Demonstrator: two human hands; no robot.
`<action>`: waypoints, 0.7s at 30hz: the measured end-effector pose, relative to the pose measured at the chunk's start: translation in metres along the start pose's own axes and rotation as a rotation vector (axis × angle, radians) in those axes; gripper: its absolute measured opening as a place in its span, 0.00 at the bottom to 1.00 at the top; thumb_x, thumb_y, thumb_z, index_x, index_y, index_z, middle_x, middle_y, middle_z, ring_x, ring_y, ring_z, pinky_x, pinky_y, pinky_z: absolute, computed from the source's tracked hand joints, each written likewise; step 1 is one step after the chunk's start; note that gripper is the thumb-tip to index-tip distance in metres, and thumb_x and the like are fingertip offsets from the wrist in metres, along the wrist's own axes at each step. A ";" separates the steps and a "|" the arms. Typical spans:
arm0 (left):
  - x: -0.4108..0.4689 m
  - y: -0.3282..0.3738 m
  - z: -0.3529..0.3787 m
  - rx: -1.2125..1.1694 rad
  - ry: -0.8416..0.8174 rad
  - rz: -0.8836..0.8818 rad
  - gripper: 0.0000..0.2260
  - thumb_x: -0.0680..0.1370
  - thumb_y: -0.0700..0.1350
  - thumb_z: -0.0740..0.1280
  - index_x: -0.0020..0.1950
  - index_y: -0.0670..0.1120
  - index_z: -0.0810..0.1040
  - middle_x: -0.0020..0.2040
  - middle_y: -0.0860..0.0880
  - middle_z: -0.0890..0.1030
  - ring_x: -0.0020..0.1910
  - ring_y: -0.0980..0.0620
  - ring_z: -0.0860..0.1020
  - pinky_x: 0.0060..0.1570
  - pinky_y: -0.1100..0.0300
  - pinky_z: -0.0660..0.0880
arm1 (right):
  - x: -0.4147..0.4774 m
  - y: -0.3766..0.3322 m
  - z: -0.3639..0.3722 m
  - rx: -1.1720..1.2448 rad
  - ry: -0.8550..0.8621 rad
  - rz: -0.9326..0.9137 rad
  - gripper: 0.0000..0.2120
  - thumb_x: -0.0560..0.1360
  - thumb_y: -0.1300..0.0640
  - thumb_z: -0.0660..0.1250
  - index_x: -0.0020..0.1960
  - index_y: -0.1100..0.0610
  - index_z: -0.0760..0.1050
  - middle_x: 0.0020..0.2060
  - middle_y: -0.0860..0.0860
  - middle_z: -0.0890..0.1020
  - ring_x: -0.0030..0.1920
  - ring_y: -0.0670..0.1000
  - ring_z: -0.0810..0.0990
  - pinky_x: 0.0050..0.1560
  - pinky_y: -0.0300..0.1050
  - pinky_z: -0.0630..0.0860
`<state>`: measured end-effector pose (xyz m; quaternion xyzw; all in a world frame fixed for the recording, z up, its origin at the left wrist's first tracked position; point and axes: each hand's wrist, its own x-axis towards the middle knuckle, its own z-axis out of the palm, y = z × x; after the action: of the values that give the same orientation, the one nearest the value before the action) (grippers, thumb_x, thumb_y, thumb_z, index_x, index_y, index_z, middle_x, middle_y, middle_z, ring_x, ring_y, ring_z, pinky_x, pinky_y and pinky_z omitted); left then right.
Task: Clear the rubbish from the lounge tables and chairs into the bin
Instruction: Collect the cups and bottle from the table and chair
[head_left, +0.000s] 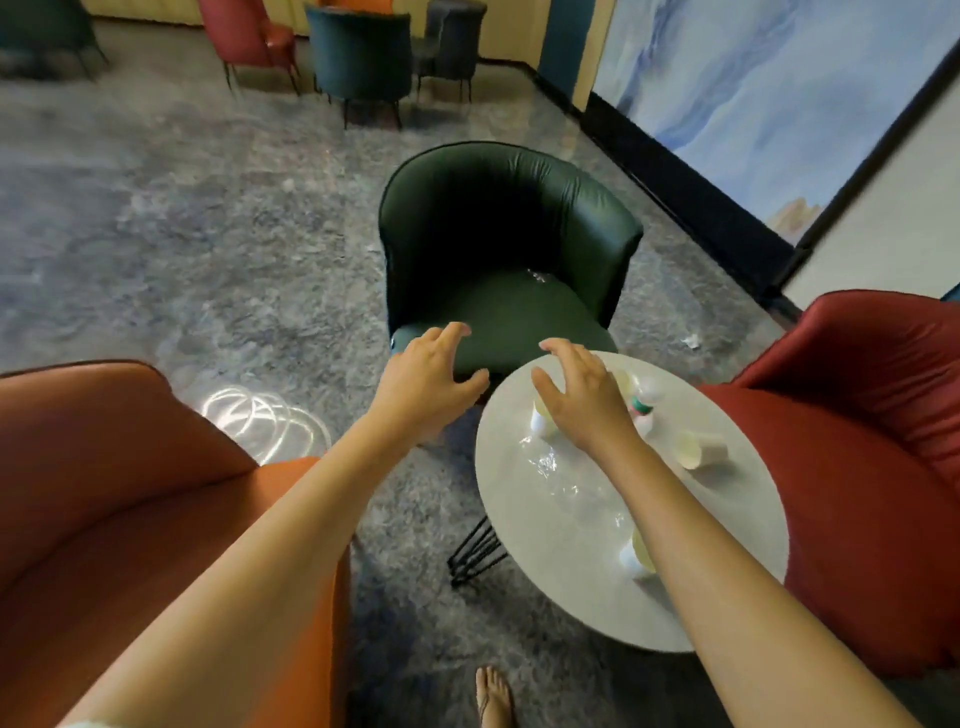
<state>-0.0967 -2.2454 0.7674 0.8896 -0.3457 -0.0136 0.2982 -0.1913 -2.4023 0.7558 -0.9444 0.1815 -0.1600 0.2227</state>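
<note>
A round white table (727, 561) carries rubbish: a paper cup on its side (701, 451), another tipped cup (636, 558) near my right forearm, a third cup (540, 420) partly under my right hand, a small white bottle (647, 397), and crumpled clear plastic (545, 460). My right hand (582, 397) hovers over the table's far side, fingers spread and loosely bent, holding nothing. My left hand (431, 376) reaches toward the front edge of the green chair (509, 228), fingers loosely bent and empty. A clear wrapper (537, 275) lies on the green seat.
An orange chair (130, 509) is at my left and a red chair (872, 467) at my right. A scrap of paper (691, 342) lies on the grey carpet by the wall. More chairs (363, 57) stand at the back. No bin is in view.
</note>
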 end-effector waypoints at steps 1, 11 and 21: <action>0.007 -0.012 -0.003 0.007 0.015 -0.053 0.23 0.75 0.53 0.63 0.68 0.47 0.66 0.64 0.46 0.72 0.62 0.46 0.71 0.59 0.49 0.69 | 0.019 -0.005 0.010 0.001 -0.044 -0.053 0.17 0.78 0.53 0.59 0.65 0.57 0.68 0.62 0.55 0.73 0.61 0.56 0.70 0.60 0.50 0.65; -0.110 -0.150 -0.060 0.082 0.360 -0.777 0.23 0.74 0.53 0.65 0.66 0.48 0.68 0.61 0.47 0.74 0.61 0.47 0.72 0.58 0.49 0.70 | 0.063 -0.166 0.173 0.205 -0.555 -0.663 0.19 0.76 0.53 0.62 0.65 0.59 0.69 0.62 0.57 0.74 0.62 0.58 0.70 0.62 0.53 0.65; -0.326 -0.233 -0.074 0.072 0.563 -1.373 0.22 0.75 0.54 0.64 0.67 0.50 0.67 0.63 0.48 0.73 0.62 0.48 0.72 0.59 0.49 0.71 | -0.078 -0.312 0.307 0.226 -0.887 -1.118 0.19 0.77 0.52 0.61 0.66 0.57 0.67 0.62 0.55 0.74 0.60 0.56 0.72 0.56 0.49 0.66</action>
<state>-0.1857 -1.8679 0.6429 0.8845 0.3776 0.0428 0.2705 -0.0585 -1.9986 0.6271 -0.8434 -0.4537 0.1305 0.2565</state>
